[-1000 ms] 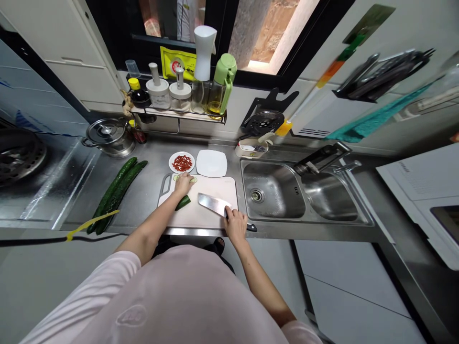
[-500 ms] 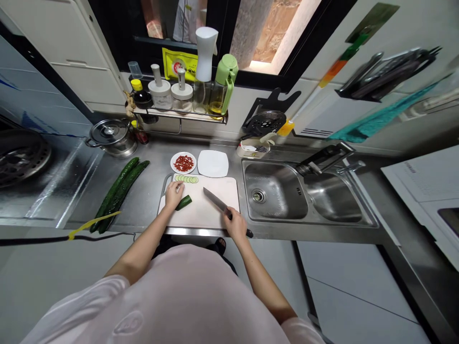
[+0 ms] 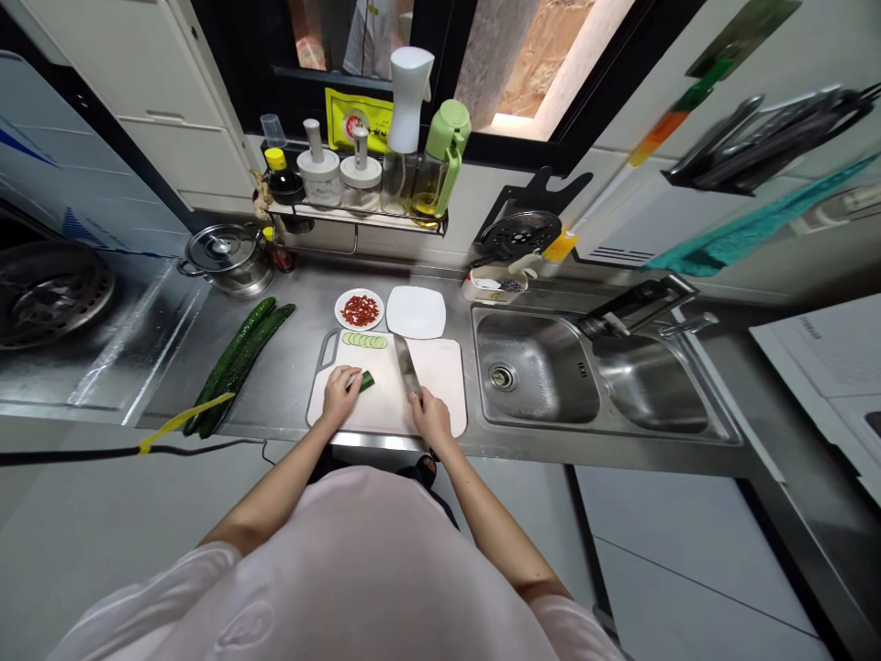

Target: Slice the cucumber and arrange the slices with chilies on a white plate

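On the white cutting board [image 3: 385, 413], my left hand [image 3: 340, 393] is closed over a short piece of cucumber [image 3: 367, 380], whose right end shows past the fingers. My right hand [image 3: 432, 418] grips a kitchen knife [image 3: 406, 363] by its handle, the blade pointing away from me and standing a little right of the cucumber piece. A row of overlapping cucumber slices [image 3: 364, 341] lies along the board's far left edge. Behind the board are a small plate [image 3: 339, 314] of chopped red pieces and a white square plate [image 3: 416, 312] with nothing on it.
Two whole cucumbers [image 3: 240, 358] lie on the counter at left, near a lidded steel pot [image 3: 227, 262]. A double sink [image 3: 537, 367] is to the right. Bottles and jars stand on a wall rack [image 3: 358, 216] beneath the window.
My left hand has moved from beside the slices back toward me, onto the cucumber piece. The knife has swung more upright and come left, closer to that piece. The view has shifted slightly.
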Demonstrator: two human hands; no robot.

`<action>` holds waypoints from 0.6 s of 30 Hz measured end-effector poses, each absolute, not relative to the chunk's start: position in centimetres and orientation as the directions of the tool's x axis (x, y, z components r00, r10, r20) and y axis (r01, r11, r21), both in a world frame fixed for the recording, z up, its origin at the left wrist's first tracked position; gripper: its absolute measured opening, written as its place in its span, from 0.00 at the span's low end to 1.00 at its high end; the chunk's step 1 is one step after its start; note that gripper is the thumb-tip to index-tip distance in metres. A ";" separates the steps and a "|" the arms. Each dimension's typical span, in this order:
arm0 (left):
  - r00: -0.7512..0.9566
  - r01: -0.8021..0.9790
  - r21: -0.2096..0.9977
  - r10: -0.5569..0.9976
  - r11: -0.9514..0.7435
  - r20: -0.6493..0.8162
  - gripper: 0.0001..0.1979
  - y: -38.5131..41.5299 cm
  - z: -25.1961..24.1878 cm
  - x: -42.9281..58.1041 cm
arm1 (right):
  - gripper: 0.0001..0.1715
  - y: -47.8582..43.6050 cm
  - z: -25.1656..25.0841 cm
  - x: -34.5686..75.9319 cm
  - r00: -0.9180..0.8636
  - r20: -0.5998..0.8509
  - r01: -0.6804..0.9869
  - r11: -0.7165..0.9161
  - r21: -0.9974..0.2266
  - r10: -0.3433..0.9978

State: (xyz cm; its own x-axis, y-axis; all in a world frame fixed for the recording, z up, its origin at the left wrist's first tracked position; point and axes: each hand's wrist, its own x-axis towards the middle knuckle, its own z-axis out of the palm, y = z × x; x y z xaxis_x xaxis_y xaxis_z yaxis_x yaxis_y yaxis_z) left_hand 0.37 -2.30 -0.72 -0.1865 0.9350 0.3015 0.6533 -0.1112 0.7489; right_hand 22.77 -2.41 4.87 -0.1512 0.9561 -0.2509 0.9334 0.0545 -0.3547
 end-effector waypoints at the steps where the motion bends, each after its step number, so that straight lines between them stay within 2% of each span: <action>1: -0.176 0.651 0.748 0.934 -0.126 0.310 0.11 -2.3 -0.8 0.5 | 0.18 -2.3 5.1 22.3 -0.171 -0.264 0.940 0.077 -0.332 0.949; 7: -0.117 0.647 0.738 0.933 -0.189 0.341 0.11 -2.3 -1.3 1.0 | 0.17 -2.4 6.6 19.8 -0.254 -0.351 0.957 0.182 -0.227 0.901; 18: -0.073 0.686 0.690 0.922 -0.231 0.381 0.11 -2.3 -2.3 1.1 | 0.15 -2.8 6.8 18.6 -0.336 -0.389 0.936 0.256 -0.243 0.858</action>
State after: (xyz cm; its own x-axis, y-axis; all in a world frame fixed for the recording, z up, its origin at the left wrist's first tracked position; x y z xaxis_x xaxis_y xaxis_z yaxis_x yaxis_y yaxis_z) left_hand 1.09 -2.28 -2.28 -0.0734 0.9217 0.3809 0.6855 -0.2308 0.6905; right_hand 18.57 -2.84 6.80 -0.3357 0.8581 -0.3887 0.9357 0.2561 -0.2427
